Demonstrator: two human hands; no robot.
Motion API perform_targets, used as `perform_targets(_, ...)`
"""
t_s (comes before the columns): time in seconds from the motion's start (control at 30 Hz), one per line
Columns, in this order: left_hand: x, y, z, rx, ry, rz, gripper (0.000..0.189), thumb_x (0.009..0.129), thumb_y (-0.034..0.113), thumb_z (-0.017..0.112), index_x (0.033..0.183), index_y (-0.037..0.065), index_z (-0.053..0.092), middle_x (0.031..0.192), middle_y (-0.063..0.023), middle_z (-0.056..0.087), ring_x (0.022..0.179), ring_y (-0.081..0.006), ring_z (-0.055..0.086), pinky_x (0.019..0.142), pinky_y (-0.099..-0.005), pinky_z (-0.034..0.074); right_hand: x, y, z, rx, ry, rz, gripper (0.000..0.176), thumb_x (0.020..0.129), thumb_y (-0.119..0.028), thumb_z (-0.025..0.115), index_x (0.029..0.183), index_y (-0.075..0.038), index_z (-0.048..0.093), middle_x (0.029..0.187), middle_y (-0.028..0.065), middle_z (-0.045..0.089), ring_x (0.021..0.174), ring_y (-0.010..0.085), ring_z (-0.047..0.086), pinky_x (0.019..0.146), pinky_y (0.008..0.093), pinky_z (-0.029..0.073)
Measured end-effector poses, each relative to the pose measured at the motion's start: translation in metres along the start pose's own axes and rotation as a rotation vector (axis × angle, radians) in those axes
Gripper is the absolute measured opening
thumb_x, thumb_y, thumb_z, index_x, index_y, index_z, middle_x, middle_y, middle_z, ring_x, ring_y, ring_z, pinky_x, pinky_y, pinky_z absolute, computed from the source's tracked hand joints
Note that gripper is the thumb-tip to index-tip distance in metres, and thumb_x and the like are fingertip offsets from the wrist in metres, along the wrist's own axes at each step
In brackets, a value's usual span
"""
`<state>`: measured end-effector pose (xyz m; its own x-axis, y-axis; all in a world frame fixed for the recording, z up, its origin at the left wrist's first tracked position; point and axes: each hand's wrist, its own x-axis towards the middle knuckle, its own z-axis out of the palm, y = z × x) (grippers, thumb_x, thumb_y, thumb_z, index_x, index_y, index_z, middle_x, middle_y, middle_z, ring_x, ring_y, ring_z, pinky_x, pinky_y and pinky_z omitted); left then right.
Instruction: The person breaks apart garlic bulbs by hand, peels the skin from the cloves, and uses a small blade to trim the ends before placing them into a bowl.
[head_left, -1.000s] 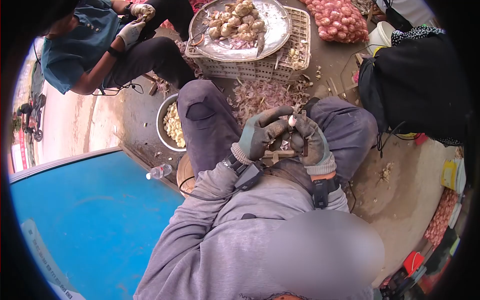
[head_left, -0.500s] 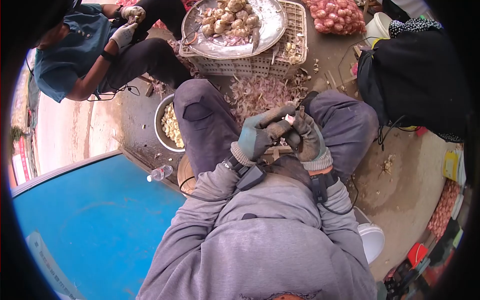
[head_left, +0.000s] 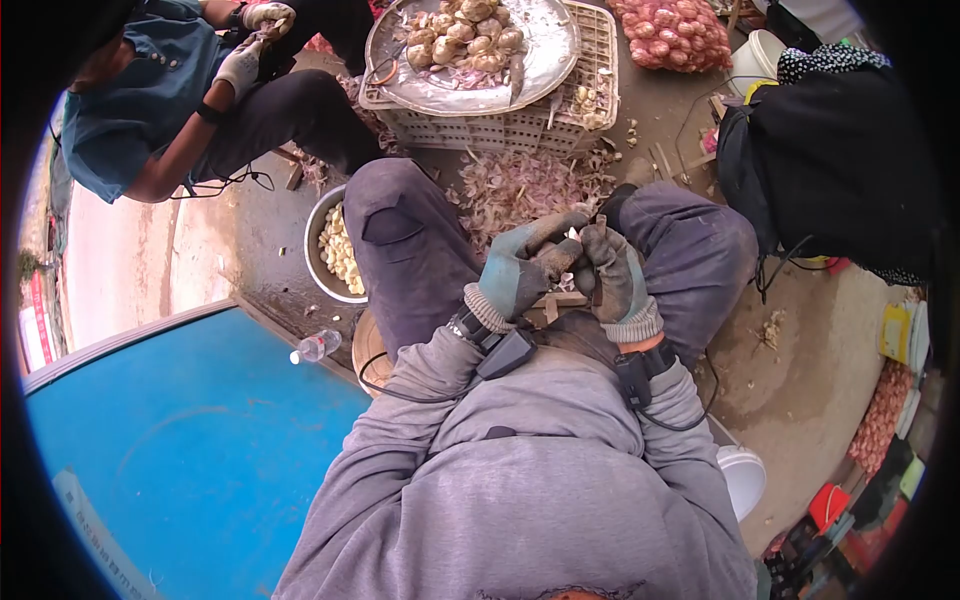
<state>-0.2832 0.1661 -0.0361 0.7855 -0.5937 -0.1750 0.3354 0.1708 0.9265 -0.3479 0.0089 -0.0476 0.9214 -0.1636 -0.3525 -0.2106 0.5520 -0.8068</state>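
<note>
Between my knees, both gloved hands are closed around one garlic clove [head_left: 573, 234]. My left hand [head_left: 519, 270], in a grey and teal glove, pinches the clove from the left. My right hand [head_left: 612, 275], in a dark glove, presses against it from the right and seems to grip a small knife; the blade is mostly hidden. Garlic skins [head_left: 525, 190] lie heaped on the ground just beyond my hands. A metal bowl [head_left: 312, 262] of peeled cloves stands beside my left knee.
A round metal tray [head_left: 545, 60] of garlic bulbs rests on a white plastic crate [head_left: 500, 128]. Another person [head_left: 150, 100] in white gloves sits at the upper left. Red mesh sacks [head_left: 672, 35], a black bag [head_left: 835, 170], a plastic bottle [head_left: 315, 346] and a blue surface [head_left: 180, 450] surround me.
My hands have shifted slightly up and left while staying closed on the clove. The view has tilted a little; the other person's hands have moved slightly.
</note>
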Motion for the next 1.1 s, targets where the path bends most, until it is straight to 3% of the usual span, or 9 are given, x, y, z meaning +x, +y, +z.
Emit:
perform_targets(0.13,0.0,0.003,0.001,0.1,0.037,0.065,0.034,0.097,0.009,0.065,0.129,-0.004,0.064,0.104,-0.0066,0.071,0.088,-0.0104,0.064,0.079,-0.0265,0.054,0.009,-0.002,-0.012,-0.107,-0.02,0.069,0.023,0.099,-0.031,0.066,0.096,-0.008,0.064,0.075,-0.0029,0.062,0.054,0.0041,0.051,0.048,0.0182,0.04)
perform_targets(0.23,0.001,0.007,0.002,-0.013,0.017,-0.019,0.035,0.096,0.01,0.066,0.128,-0.003,0.064,0.101,-0.0053,0.07,0.086,-0.0093,0.062,0.076,-0.0255,0.053,0.021,-0.003,-0.023,-0.048,0.04,-0.127,0.026,0.1,-0.033,0.063,0.1,-0.007,0.066,0.08,-0.0008,0.065,0.059,0.0069,0.056,0.053,0.0201,0.045)
perform_targets(0.33,0.001,0.007,0.006,0.102,0.008,-0.086,0.033,0.095,0.011,0.066,0.125,-0.002,0.065,0.097,-0.0037,0.069,0.084,-0.0087,0.061,0.073,-0.0258,0.052,0.033,-0.03,-0.012,0.195,0.144,-0.183,0.038,0.102,-0.038,0.061,0.115,-0.002,0.067,0.091,0.0053,0.068,0.079,0.0169,0.067,0.07,0.0289,0.055)
perform_targets(0.43,0.002,-0.006,0.006,0.198,-0.015,0.0,0.029,0.095,0.012,0.067,0.121,-0.001,0.067,0.094,-0.0024,0.07,0.083,-0.0087,0.063,0.071,-0.0261,0.052,0.04,-0.026,0.021,0.263,0.205,-0.266,0.042,0.101,-0.041,0.062,0.114,-0.002,0.067,0.093,0.0075,0.07,0.082,0.0189,0.07,0.074,0.0316,0.058)
perform_targets(0.5,0.002,-0.017,-0.001,0.472,0.011,0.404,0.027,0.095,0.013,0.068,0.118,-0.001,0.069,0.093,-0.0027,0.071,0.079,-0.0079,0.063,0.068,-0.0251,0.052,0.04,-0.017,0.026,0.247,0.214,-0.262,0.044,0.1,-0.044,0.062,0.113,-0.002,0.067,0.095,0.009,0.071,0.085,0.0212,0.071,0.076,0.0341,0.06)
perform_targets(0.53,0.003,-0.011,-0.001,0.477,0.018,0.403,0.027,0.095,0.013,0.068,0.118,-0.001,0.069,0.093,-0.0027,0.071,0.079,-0.0079,0.063,0.068,-0.0251,0.052,0.038,-0.014,0.028,0.279,0.213,-0.253,0.045,0.101,-0.045,0.062,0.112,-0.002,0.067,0.096,0.0095,0.071,0.086,0.0216,0.071,0.077,0.0341,0.059)
perform_targets(0.6,0.0,-0.001,0.002,0.107,0.103,0.0,0.027,0.095,0.015,0.069,0.117,-0.001,0.07,0.088,-0.0028,0.071,0.077,-0.0077,0.064,0.065,-0.0238,0.051,0.035,-0.008,0.025,0.34,0.186,-0.222,0.045,0.102,-0.045,0.06,0.112,-0.002,0.066,0.099,0.0104,0.07,0.089,0.0226,0.071,0.079,0.033,0.059)
perform_targets(0.87,0.005,0.011,0.001,0.053,0.201,-0.045,0.023,0.097,0.014,0.068,0.115,0.0,0.07,0.083,-0.0039,0.07,0.066,-0.0057,0.058,0.058,-0.0217,0.046,-0.001,-0.005,0.002,-0.009,0.078,-0.111,0.037,0.101,-0.028,0.065,0.125,0.001,0.063,0.114,0.0052,0.068,0.105,0.0143,0.065,0.087,0.03,0.057)
perform_targets(1.1,0.009,-0.003,0.003,0.303,0.181,0.083,0.02,0.095,0.01,0.071,0.112,0.0,0.072,0.084,-0.0008,0.069,0.068,-0.0044,0.056,0.061,-0.0214,0.047,0.0,-0.036,0.0,-0.157,0.053,-0.11,0.038,0.097,-0.026,0.071,0.122,0.001,0.064,0.109,0.0077,0.07,0.093,0.0126,0.068,0.079,0.0253,0.058)
